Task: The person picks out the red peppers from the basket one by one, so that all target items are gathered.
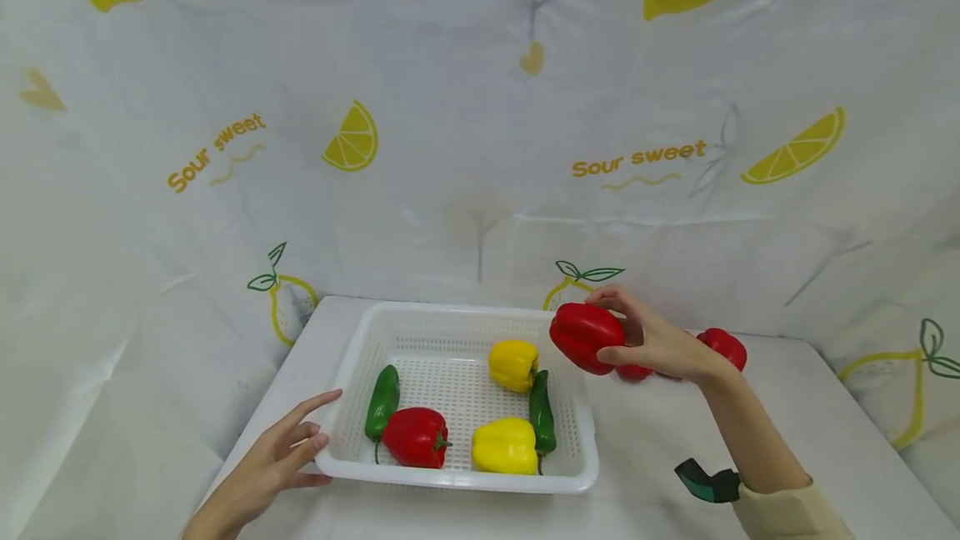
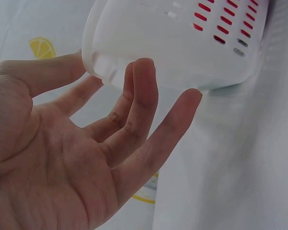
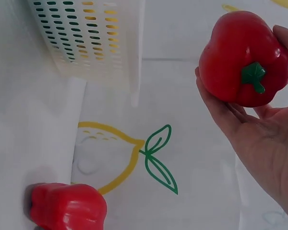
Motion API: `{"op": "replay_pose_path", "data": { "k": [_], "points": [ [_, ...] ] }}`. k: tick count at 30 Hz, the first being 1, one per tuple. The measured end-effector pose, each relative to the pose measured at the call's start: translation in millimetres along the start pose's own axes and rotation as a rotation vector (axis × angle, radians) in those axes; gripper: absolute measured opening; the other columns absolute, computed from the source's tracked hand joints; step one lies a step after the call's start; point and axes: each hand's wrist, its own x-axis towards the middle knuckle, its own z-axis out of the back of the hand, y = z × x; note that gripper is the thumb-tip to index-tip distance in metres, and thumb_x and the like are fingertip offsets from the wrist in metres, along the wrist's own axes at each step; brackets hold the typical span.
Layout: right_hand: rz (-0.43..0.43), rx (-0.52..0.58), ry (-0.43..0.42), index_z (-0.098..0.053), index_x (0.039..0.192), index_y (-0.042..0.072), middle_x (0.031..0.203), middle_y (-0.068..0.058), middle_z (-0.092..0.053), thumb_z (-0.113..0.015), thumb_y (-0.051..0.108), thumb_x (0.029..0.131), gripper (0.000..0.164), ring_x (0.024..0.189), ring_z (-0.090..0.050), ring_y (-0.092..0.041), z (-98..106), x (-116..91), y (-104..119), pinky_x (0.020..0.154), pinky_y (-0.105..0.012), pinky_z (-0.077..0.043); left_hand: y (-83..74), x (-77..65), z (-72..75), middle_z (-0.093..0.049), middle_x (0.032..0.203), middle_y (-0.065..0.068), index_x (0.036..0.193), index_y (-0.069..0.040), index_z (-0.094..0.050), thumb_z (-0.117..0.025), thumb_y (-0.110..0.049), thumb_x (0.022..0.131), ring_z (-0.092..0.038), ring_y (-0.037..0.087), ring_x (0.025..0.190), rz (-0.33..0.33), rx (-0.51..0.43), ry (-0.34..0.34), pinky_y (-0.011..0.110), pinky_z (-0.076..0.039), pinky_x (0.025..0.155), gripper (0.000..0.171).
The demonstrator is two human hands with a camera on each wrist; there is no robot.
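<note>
Above the right rim of a white plastic basket (image 1: 457, 479), my right hand (image 1: 652, 338) grips a red bell pepper (image 1: 587, 337) between thumb and fingers. Its green stem (image 3: 253, 75) shows in the right wrist view. My left hand (image 1: 281, 450) is at the basket's left end, fingers spread and loosely bent, fingertips right at the rim (image 2: 89, 43). Inside the basket lie another red bell pepper (image 1: 416, 437), a yellow one (image 1: 504, 445) at the front, a yellow one (image 1: 513, 364) farther back, and two long green peppers (image 1: 383, 402), one on each side.
More red bell peppers (image 1: 722, 347) lie on the white table (image 1: 750, 423) right of the basket, partly hidden behind the right hand and forearm. A white cloth (image 1: 450, 190) printed with lemons hangs behind the table. A dark band (image 1: 708, 482) is by the right sleeve.
</note>
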Motion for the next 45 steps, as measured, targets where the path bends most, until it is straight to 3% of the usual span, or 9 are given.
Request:
{"op": "replay_pose_path", "data": {
  "k": [4,11,20,28,38,45],
  "points": [
    [-0.003,-0.014,-0.051,-0.038,0.151,0.006,0.148,-0.022,-0.054,-0.083,0.014,0.087,0.079,0.123,-0.061,-0.019,6,-10,-1,0.083,-0.037,-0.068,-0.5,-0.2,-0.5,-0.064,0.116,0.016,0.172,-0.015,-0.027,-0.057,-0.025,0.114,-0.072,0.022,0.105,0.004,0.004,0.0,0.049,-0.069,0.087,0.066],
    [0.018,-0.008,-0.066,-0.05,0.15,0.014,0.134,0.012,-0.066,-0.076,0.014,0.093,0.063,0.116,-0.068,-0.012,14,-27,-9,0.081,-0.037,-0.068,-0.7,-0.6,-0.9,-0.066,0.118,0.016,0.172,-0.016,-0.027,-0.056,-0.025,0.114,-0.072,0.022,0.106,0.005,0.004,0.005,0.049,-0.069,0.088,0.066],
    [0.111,0.06,-0.143,-0.051,0.148,0.013,0.138,0.011,-0.064,-0.067,0.0,0.098,0.055,0.119,-0.068,-0.01,13,-43,-13,0.081,-0.037,-0.069,-0.7,-0.3,-0.6,-0.065,0.117,0.016,0.172,-0.016,-0.028,-0.056,-0.025,0.114,-0.072,0.021,0.106,-0.001,0.004,0.008,0.049,-0.069,0.087,0.065],
    [0.093,0.057,-0.175,-0.046,0.15,0.008,0.135,0.011,-0.066,-0.061,0.001,0.104,0.049,0.114,-0.071,-0.011,7,-48,-13,0.081,-0.039,-0.069,0.4,-0.7,-0.4,-0.064,0.117,0.016,0.172,-0.016,-0.027,-0.056,-0.025,0.114,-0.072,0.022,0.106,0.003,-0.001,0.009,0.049,-0.069,0.088,0.065],
    [0.073,-0.005,-0.255,-0.052,0.153,0.008,0.132,0.012,-0.067,-0.053,0.007,0.111,0.042,0.11,-0.071,-0.012,5,-53,-18,0.078,-0.035,-0.068,-0.1,0.2,0.1,-0.065,0.116,0.016,0.172,-0.016,-0.027,-0.056,-0.025,0.114,-0.073,0.021,0.105,-0.006,0.0,0.01,0.049,-0.069,0.088,0.065],
    [-0.006,0.011,-0.225,-0.05,0.154,0.012,0.137,0.01,-0.062,-0.055,0.014,0.112,0.042,0.116,-0.067,-0.01,6,-58,-24,0.082,-0.035,-0.068,-1.4,-0.9,1.0,-0.063,0.114,0.015,0.172,-0.015,-0.028,-0.055,-0.024,0.114,-0.073,0.019,0.103,-0.015,0.004,0.011,0.048,-0.069,0.087,0.064]
  ]
}}
